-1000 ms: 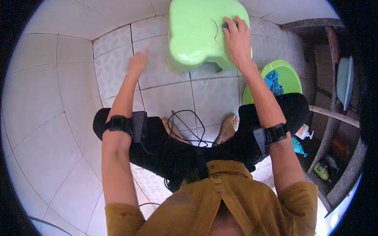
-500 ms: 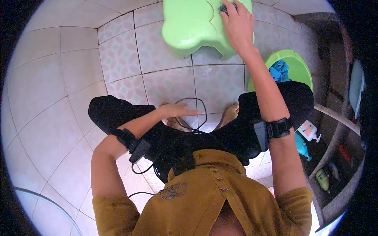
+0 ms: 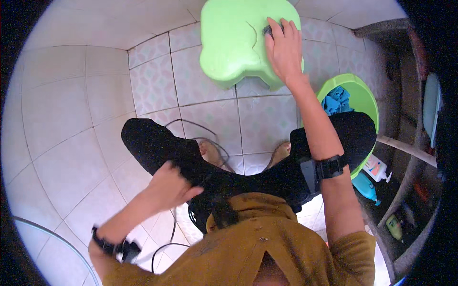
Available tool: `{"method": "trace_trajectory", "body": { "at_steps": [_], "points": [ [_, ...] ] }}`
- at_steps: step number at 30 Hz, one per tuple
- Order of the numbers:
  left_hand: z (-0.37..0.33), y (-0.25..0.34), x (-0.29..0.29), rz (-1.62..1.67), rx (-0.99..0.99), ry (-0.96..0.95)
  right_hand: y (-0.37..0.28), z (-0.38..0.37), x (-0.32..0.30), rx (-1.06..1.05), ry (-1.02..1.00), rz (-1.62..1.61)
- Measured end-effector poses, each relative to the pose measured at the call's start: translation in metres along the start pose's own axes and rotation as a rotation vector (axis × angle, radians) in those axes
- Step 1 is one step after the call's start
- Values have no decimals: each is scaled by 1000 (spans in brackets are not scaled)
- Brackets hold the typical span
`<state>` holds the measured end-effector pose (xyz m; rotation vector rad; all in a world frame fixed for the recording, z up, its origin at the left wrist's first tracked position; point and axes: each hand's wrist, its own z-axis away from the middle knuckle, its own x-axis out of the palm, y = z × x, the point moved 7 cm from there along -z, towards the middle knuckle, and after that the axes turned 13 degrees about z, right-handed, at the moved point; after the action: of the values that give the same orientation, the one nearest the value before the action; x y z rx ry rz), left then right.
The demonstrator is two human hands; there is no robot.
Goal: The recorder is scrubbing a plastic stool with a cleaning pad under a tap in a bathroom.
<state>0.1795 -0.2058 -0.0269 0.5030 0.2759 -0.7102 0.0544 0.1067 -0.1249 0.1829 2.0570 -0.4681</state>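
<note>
Stool (image 3: 238,40), green plastic, sits on the tiled floor (image 3: 71,119) at top centre. Right hand (image 3: 285,47) lies flat on it, fingers spread over a small dark scrubber, pressing down. Left hand (image 3: 169,186), lower left, loosely curled on the black trouser knee, likely bracing. Green basin (image 3: 365,97) at right holds blue cloth.

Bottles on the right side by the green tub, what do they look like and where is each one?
White bottle: lying on the floor beside the green tub, white with an orange and blue label and a white spout.
Blue bottle: just below the white one, bright blue, lying tilted.
Small green bottle: further down on the right, on a dark shelf, green with a yellowish label.
No signs or screens show.
</note>
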Motion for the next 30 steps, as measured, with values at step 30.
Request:
{"method": "trace_trajectory", "body": {
  "at_steps": [30],
  "points": [
    [-204, -141, -121, 1691, 299, 1054, -79, 53, -32, -219, -181, -369]
  ]
}}
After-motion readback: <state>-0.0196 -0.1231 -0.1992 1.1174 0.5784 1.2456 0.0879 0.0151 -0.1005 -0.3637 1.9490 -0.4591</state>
